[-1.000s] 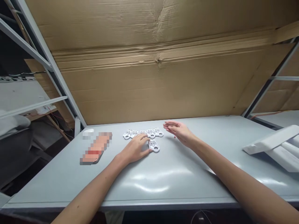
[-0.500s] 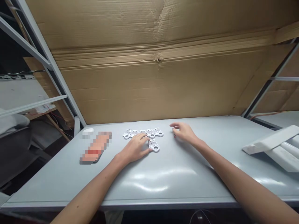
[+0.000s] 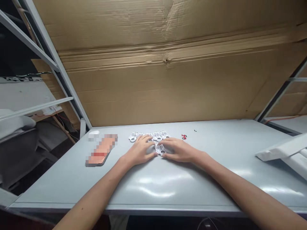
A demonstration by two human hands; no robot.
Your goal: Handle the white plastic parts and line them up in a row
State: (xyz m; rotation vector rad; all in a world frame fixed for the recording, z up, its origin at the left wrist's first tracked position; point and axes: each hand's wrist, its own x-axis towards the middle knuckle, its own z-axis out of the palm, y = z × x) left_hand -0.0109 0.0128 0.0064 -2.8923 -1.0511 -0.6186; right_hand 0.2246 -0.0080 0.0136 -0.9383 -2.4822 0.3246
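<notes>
A small white plastic bracket (image 3: 160, 149) with a round hole lies on the grey table between my hands. My left hand (image 3: 142, 149) curls round its left side, thumb at the near edge and fingertips at the far edge. From the right, my right hand (image 3: 180, 150) grips it too, fingers over the far side and thumb by the near corner. Whether a small piece sits in the right fingers is hidden. Behind lies a row of several similar white brackets (image 3: 133, 137), partly covered by my fingers. Small red and black pieces (image 3: 184, 137) are gathered beyond my right hand.
A blurred orange-red flat object (image 3: 103, 150) lies on the left of the table, with a white item (image 3: 95, 133) behind it. One tiny black piece (image 3: 195, 130) is farther back. White long parts (image 3: 283, 150) rest at right. A cardboard wall (image 3: 163, 89) closes the back.
My right hand has moved left from the red and black pieces to the white bracket, uncovering those pieces. My left hand stays at the bracket. The view has shifted slightly.
</notes>
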